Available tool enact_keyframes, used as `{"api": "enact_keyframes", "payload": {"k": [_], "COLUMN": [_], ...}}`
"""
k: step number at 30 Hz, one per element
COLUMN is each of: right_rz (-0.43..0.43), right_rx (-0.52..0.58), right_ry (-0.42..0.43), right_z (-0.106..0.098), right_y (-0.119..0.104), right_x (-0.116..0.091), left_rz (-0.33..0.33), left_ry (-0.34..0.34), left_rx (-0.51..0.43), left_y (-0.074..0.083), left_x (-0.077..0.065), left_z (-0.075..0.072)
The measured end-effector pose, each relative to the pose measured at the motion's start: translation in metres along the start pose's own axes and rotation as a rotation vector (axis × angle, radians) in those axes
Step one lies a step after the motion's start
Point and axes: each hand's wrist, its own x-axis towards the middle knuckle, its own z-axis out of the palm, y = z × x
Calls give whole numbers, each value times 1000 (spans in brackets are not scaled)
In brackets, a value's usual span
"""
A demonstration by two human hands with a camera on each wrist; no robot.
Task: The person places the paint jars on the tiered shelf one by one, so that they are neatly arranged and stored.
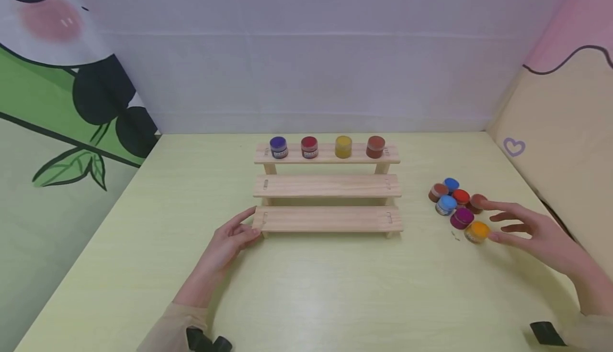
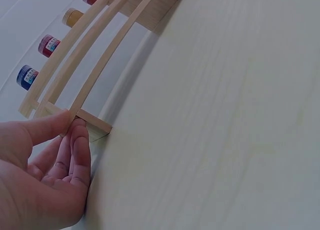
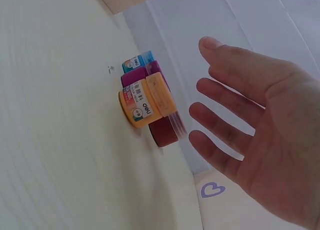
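Observation:
My left hand point(image 1: 231, 241) pinches the left end of the lowest shelf of a three-tier wooden rack point(image 1: 328, 219). In the left wrist view, thumb and fingers close around that shelf's end. Over on the right, my right hand point(image 1: 541, 235) hovers beside a cluster of paint jars, its fingers spread and holding nothing. Nearest to it are an orange-yellow paint jar point(image 1: 477, 231) and a brown paint jar point(image 1: 478, 203). A purple jar point(image 1: 462, 218), light blue jar point(image 1: 446, 205), red jar point(image 1: 461, 197), another brown jar point(image 1: 438, 192) and a blue jar point(image 1: 451, 184) stand close together.
On the rack's top shelf stand a dark blue jar point(image 1: 279, 147), a crimson jar point(image 1: 309, 147), a yellow jar point(image 1: 343, 147) and a reddish-brown jar point(image 1: 375, 147). The pale table point(image 1: 306, 293) ends at a white backdrop point(image 1: 306, 75), with printed panels at both sides.

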Motion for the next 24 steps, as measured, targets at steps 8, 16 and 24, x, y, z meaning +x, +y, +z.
{"api": "enact_keyframes", "payload": {"k": [8,16,24], "right_rz": [68,92,78], "right_rx": [-2,36,71], "right_ry": [-102,-134,-124], "right_z": [-1,6,11], "right_y": [12,16,20], "right_x": [-9,-6,-1], "left_rz": [13,19,22], "left_ry": [-8,-11,-18], "left_rx": [-9,-5,-3], "left_y": [-1,-2,-3], "left_x": [1,2,3], "left_z": [0,0,-1]}}
